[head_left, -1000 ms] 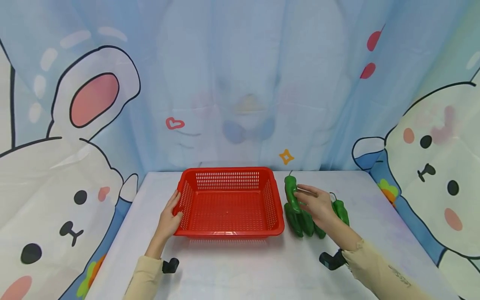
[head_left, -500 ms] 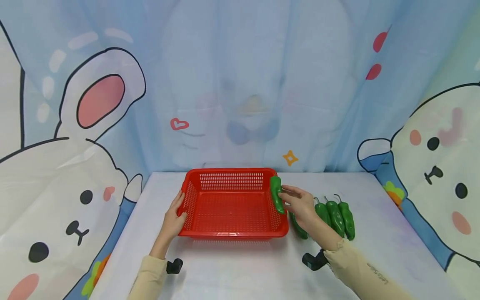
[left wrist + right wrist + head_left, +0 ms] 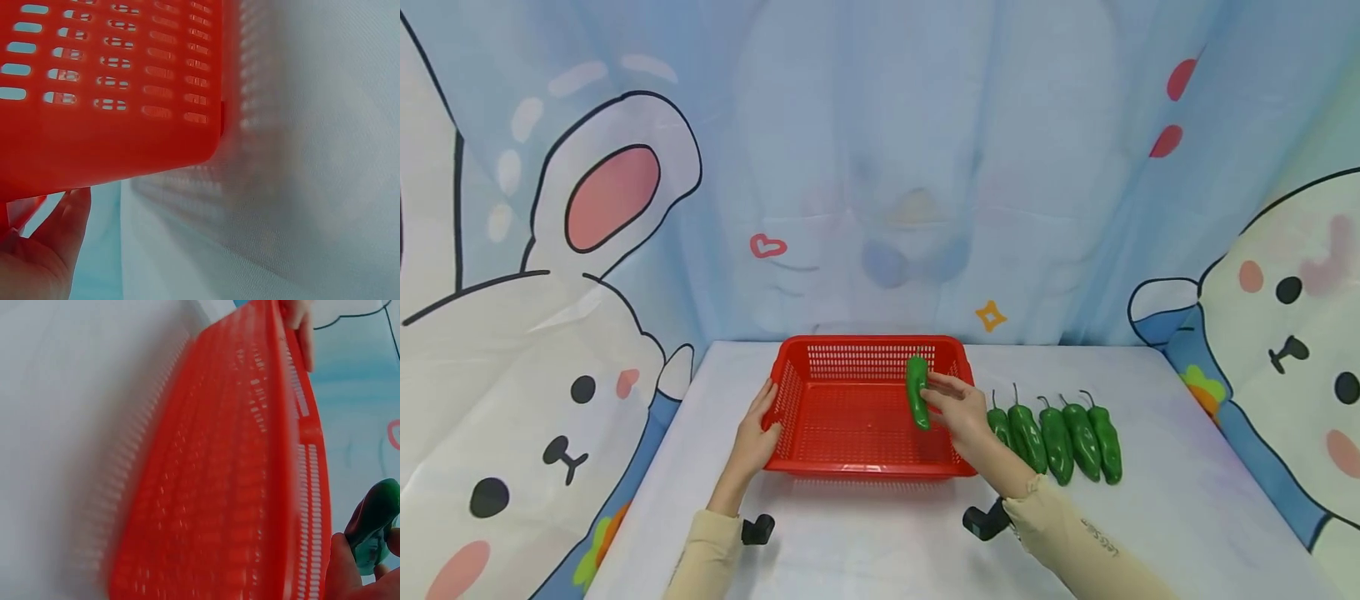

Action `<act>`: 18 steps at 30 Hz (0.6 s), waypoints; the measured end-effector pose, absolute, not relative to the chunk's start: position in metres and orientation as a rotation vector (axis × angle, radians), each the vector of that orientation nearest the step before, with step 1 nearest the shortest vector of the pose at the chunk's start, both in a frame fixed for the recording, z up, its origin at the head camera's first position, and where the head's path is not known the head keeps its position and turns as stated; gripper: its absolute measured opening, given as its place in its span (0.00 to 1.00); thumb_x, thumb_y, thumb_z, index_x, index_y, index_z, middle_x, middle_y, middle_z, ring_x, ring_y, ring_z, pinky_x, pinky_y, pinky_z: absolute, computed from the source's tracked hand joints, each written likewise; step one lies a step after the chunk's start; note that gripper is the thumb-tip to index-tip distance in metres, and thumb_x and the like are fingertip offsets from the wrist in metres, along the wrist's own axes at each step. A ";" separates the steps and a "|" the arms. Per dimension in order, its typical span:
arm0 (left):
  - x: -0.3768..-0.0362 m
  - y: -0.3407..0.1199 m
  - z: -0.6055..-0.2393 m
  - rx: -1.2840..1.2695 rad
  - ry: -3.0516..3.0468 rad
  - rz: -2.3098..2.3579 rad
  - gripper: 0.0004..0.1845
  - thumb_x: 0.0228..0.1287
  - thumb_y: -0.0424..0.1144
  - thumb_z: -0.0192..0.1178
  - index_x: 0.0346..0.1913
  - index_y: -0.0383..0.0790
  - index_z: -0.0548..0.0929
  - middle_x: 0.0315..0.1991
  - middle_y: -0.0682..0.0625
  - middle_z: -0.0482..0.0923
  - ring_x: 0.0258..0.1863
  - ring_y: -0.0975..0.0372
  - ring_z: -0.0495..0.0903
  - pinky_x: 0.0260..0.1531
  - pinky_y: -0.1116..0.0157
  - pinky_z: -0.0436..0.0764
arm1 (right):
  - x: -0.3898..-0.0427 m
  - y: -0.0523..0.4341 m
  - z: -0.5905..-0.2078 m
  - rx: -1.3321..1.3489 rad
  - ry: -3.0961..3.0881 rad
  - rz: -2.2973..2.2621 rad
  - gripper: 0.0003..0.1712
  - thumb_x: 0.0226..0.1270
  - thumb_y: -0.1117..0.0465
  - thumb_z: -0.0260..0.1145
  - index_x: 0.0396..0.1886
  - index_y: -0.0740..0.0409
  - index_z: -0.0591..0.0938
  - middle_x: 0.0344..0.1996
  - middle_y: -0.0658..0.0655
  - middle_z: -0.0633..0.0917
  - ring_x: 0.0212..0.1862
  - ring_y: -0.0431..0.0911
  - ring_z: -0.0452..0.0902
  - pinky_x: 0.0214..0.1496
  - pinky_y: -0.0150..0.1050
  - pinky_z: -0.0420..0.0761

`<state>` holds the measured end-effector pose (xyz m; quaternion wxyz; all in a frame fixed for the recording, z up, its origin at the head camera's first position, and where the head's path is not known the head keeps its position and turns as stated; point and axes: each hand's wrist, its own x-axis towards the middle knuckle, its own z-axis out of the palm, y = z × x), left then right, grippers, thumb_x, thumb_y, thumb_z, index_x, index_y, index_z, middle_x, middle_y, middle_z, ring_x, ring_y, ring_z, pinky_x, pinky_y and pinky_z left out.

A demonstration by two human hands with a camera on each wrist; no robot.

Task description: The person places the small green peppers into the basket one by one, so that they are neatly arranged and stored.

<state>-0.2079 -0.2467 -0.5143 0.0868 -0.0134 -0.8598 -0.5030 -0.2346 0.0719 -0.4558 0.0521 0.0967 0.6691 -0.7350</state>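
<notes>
A red plastic basket (image 3: 850, 472) with slotted walls stands on the table. My left hand (image 3: 755, 431) holds its left rim, the thumb on the near side and the fingers along the outer wall; in the left wrist view the fingers (image 3: 70, 219) lie against the rim. Over the basket's right part, my right hand (image 3: 958, 410) pinches a long green pepper (image 3: 917, 392) that hangs roughly upright. The right wrist view shows that green pepper (image 3: 378, 509) between thumb and fingers, above the rim.
Several more green peppers (image 3: 1057, 442) lie in a row on the white tabletop (image 3: 865, 550), right of the basket and partly behind my right forearm. A blue cartoon-print curtain (image 3: 887, 167) hangs along the table's far edge.
My right hand has carried the pepper leftward from the row of peppers, across the basket's right rim, to over the basket. My left hand has stayed on the left rim.
</notes>
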 end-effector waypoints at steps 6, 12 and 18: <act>-0.211 -0.245 -0.515 -0.048 -2.550 -1.555 0.36 0.64 0.23 0.49 0.76 0.34 0.56 0.79 0.46 0.47 0.77 0.48 0.46 0.67 0.44 0.61 | -0.234 0.047 -0.467 0.299 1.978 -2.260 0.23 0.65 0.68 0.67 0.60 0.63 0.79 0.52 0.66 0.81 0.40 0.44 0.85 0.47 0.47 0.84; -0.212 -0.244 -0.517 -0.040 -2.543 -1.576 0.36 0.64 0.23 0.49 0.76 0.35 0.57 0.79 0.45 0.47 0.77 0.48 0.46 0.67 0.43 0.61 | -0.236 0.024 -0.479 0.299 1.922 -2.287 0.21 0.64 0.70 0.67 0.58 0.66 0.80 0.50 0.67 0.82 0.41 0.49 0.86 0.47 0.49 0.84; -0.212 -0.248 -0.518 -0.035 -2.526 -1.586 0.36 0.63 0.22 0.49 0.76 0.33 0.58 0.79 0.45 0.47 0.77 0.47 0.46 0.67 0.44 0.61 | -0.237 -0.007 -0.483 0.275 1.893 -2.295 0.21 0.64 0.71 0.66 0.57 0.67 0.80 0.48 0.67 0.82 0.43 0.53 0.86 0.46 0.50 0.84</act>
